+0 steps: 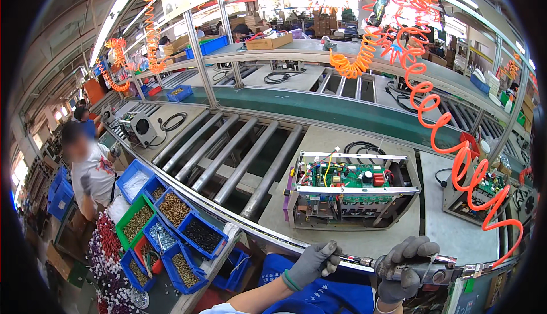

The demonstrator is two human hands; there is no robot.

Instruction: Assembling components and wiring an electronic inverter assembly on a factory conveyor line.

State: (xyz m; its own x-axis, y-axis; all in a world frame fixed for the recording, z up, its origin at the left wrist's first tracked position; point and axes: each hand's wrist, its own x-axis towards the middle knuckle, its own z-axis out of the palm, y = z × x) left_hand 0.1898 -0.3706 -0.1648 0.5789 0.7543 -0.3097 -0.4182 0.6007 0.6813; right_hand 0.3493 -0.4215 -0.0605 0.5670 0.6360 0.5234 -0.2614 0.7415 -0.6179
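Observation:
My right hand, in a grey glove, is wrapped round an air screwdriver held almost level in front of my body. Its bit points left. At the bit's tip my left hand, gloved in grey too, has its fingers closed; anything small between them is hidden. An orange coiled hose runs down to the tool's rear end. Just beyond my hands sits an open metal-framed unit, with a green circuit board, coloured wires and red parts on top.
Blue and green bins of screws and small parts stand at the left. Bare steel rollers lie beyond them. Another open unit is at the right. A co-worker stands at the far left. More orange hoses hang overhead.

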